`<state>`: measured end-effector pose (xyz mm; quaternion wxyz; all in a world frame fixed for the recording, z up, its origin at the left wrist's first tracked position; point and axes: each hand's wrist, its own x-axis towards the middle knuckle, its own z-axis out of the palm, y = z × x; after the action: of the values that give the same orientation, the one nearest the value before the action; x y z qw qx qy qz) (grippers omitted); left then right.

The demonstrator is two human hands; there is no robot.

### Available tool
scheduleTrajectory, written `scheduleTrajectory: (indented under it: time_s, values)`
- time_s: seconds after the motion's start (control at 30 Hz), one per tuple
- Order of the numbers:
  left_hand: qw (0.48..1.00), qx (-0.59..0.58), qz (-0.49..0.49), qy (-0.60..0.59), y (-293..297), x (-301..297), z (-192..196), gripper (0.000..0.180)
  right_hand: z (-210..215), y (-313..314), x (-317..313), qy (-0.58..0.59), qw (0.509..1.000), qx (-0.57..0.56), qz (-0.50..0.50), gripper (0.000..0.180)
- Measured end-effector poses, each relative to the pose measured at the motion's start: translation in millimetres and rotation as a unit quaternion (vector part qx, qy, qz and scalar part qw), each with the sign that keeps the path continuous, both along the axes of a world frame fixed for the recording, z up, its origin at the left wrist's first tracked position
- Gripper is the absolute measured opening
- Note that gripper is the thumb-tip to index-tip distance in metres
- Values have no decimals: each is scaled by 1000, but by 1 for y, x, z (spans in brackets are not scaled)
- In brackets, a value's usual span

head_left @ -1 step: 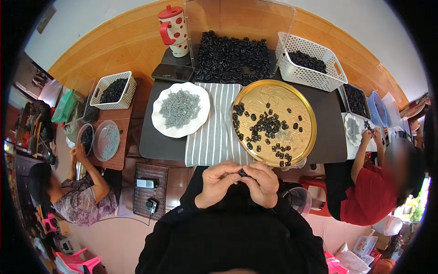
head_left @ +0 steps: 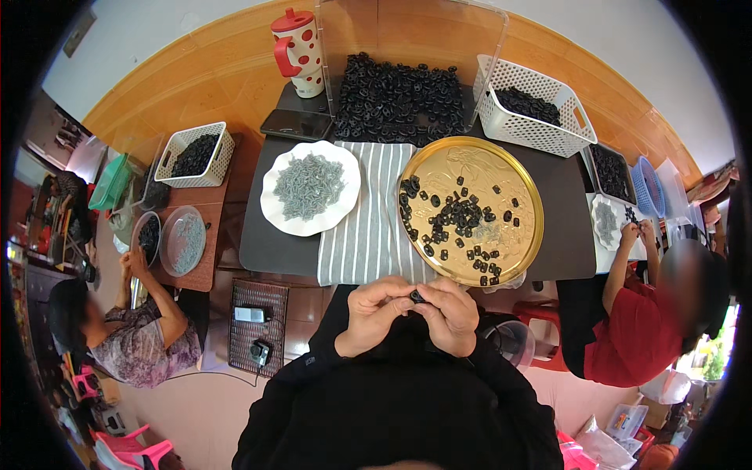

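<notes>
Both hands, left hand and right hand, pinch closed on what seems one small black part, gold tray at twelve o'clock

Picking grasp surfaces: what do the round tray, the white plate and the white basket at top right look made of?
Round tray: likely metal, glossy gold finish with embossed pattern and bright reflections; could be coated.
White plate: looks like ceramic or melamine, smooth, scalloped rim; can't tell which.
White basket: moulded plastic, matte, perforated lattice walls.
Small black pieces on the tray: dull black, probably rubber or plastic.
</notes>
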<state>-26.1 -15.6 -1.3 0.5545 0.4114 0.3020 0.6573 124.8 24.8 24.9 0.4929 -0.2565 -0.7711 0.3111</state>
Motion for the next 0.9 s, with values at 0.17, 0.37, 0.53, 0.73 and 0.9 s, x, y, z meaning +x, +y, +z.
scheduleTrajectory:
  time_s: [0.17, 0.37, 0.53, 0.73, 0.9]
  values:
    - [999, 39, 2, 24, 4, 1, 2, 15, -2, 2, -3, 32, 998, 58, -15, 33]
    - [1000, 6, 18, -9, 3, 4, 3, 16, -4, 2, -9, 48, 998, 20, -19, 27]
    - [998, 38, 46, -12, 3, 12, 3, 15, -6, -5, -17, 99, 994, -16, -45, 21]
    - [993, 73, 88, 28, 5, 15, 3, 13, -4, -6, -20, 119, 991, -40, -47, 20]
    - [988, 100, 111, 34, 10, 23, 6, 12, -3, -6, -23, 137, 988, -30, -66, 21]
